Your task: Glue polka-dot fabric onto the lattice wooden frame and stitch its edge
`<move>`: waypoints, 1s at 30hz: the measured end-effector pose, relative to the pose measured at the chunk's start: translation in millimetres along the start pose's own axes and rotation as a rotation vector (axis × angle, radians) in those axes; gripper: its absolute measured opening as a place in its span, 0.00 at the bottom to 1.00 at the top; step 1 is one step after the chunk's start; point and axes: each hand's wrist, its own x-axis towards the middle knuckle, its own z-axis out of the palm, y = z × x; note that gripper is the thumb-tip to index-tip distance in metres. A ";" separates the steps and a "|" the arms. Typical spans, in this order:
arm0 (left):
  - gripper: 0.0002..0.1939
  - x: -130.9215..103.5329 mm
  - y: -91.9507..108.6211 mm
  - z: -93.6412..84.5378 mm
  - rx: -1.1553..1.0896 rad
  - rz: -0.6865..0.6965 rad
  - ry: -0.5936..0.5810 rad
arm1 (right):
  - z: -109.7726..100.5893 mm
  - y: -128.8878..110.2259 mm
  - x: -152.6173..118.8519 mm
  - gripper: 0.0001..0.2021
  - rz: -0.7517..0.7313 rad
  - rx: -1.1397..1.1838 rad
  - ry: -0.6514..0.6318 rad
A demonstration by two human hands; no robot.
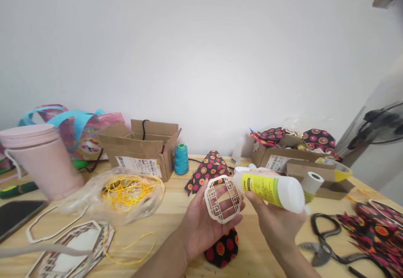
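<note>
My left hand [197,225] holds a small pale wooden lattice frame [208,198], its face turned up and the fingers behind it. My right hand [280,225] is wrapped round a white squeeze bottle [260,187] with a yellow-green label. The bottle is tilted, its narrow end towards the frame's upper right edge; whether the tip touches the frame I cannot tell. Behind my left hand lies dark fabric with a bright flower print [209,171]. Another printed piece [222,248] lies below the hands, partly hidden by them.
At the left are a pink cup [47,160], a phone [20,219], wooden frames [67,244] and a bag with yellow cord [130,192]. An open cardboard box [138,150] and a teal thread spool [181,160] stand behind. Black-handled scissors [327,244] and printed fabric [378,232] lie right.
</note>
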 end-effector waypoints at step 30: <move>0.25 0.3 -4.3 -1.7 -0.030 -0.054 -0.049 | 2.3 -9.9 2.9 0.18 0.084 -0.037 0.047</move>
